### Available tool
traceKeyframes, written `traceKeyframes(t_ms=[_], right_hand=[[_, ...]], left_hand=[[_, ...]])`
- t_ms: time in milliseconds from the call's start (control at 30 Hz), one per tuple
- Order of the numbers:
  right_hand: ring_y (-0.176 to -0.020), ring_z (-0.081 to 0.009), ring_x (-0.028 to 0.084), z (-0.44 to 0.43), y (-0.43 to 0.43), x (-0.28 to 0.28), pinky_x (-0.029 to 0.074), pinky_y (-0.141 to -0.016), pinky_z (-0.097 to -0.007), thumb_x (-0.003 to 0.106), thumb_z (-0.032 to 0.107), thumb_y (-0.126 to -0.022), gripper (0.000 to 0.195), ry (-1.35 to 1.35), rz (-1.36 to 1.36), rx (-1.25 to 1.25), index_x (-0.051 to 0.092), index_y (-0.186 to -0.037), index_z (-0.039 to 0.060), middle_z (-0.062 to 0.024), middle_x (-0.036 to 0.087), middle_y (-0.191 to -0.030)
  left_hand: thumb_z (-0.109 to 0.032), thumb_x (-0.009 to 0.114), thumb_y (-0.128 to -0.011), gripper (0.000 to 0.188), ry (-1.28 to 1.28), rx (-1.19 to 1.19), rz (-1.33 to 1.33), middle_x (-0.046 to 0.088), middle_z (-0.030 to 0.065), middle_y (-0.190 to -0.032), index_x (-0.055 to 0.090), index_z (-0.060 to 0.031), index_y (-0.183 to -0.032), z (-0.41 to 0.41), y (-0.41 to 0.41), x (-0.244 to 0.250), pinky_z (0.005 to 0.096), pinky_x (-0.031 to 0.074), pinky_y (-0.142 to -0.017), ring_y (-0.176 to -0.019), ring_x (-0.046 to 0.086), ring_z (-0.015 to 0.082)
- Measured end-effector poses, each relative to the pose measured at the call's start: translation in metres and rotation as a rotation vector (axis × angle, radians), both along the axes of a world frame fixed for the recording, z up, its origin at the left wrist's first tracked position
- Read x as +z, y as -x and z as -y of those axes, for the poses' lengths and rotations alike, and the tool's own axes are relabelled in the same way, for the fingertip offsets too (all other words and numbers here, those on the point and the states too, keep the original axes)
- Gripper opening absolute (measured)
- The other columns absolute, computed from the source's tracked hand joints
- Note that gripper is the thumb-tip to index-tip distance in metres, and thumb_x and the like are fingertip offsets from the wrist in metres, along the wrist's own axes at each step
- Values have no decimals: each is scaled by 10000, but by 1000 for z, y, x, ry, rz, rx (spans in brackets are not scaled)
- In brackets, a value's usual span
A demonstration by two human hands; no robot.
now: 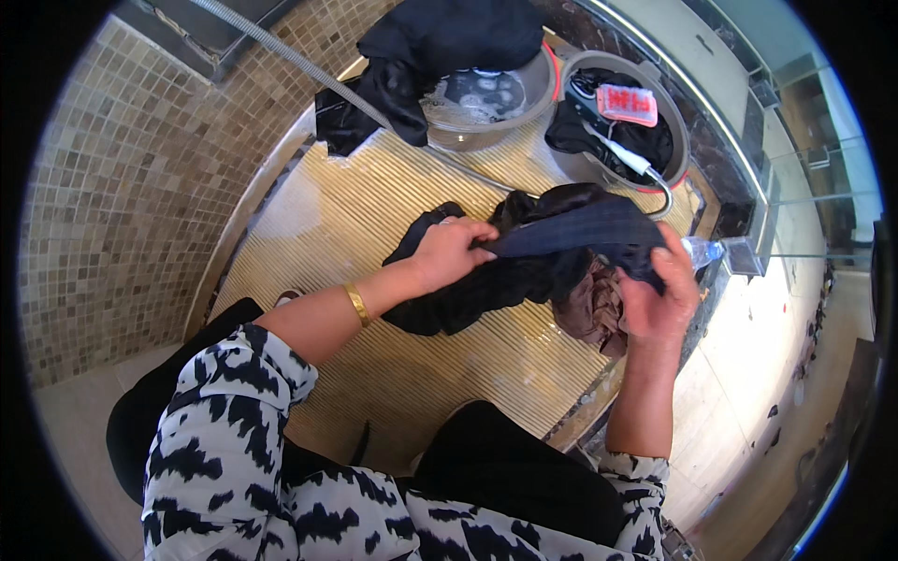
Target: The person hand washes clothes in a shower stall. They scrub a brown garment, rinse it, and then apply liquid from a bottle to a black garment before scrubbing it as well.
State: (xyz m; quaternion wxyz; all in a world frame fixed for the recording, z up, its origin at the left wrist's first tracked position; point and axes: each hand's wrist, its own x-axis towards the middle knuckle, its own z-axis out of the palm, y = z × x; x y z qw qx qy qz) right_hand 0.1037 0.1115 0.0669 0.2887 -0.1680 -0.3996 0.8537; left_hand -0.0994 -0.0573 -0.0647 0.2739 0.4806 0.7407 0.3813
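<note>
A dark blue checked cloth point(582, 228) is stretched between my two hands above the ribbed floor. At its left end, the thumb and fingers of my left hand point(452, 254) pinch the edge. My right hand point(659, 291) holds the other end, with the fabric draped over the fingers. Beneath lies a heap of black wet-looking clothes point(463, 301), partly hidden by the cloth and my left forearm. A crumpled brown garment point(593, 308) rests on the floor beside my right hand.
A grey basin point(463, 133) of soapy water has black garments point(456, 35) over its rim. Another grey basin point(680, 151) holds black clothes, a red-and-white scrubbing brush point(626, 105) and a white shower head point(621, 151). A metal hose point(302, 63) crosses the floor. A plastic bottle point(701, 251) lies at right.
</note>
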Motion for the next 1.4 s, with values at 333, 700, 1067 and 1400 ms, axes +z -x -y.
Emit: traceKeyframes(t_ms=[333,700,1067,1400], right_hand=[[-1170,-282,530,-36,-43,7,334,-1038,-436,565,149,-847,434,-3,-83,-254,527,-1239,-33,-151,599,-1215],[-1278,-335,458,-26,-69,97,307,-1090,-527,496,321,-922,505,-129,-481,-82,500,-1307,-7,-184,525,-1338],[-681,-176,592,15,-32,111,506,-599,-305,532,307,-919,355,-297,-5,-250,558,-1126,21,-108,621,-950],[-778,-107,597,-46,-70,-107,475,-715,-269,698,88,-811,138,-787,927,72,688,-930,19,-22,669,-841]], left_hand=[[-108,534,-955,82,-308,223,1280,625,15,-931,574,-61,-1009,-31,43,94,329,530,-824,-885,617,149],[-215,498,-981,323,-856,-188,1046,624,80,-1145,528,-35,-1247,-7,45,249,384,448,-989,-1079,585,214],[-168,542,-954,205,-602,-237,968,665,55,-918,617,22,-971,-6,36,272,214,499,-739,-775,627,95],[-152,662,-815,163,311,-450,-387,690,105,-864,689,-116,-971,-22,48,52,374,516,-744,-848,659,305]])
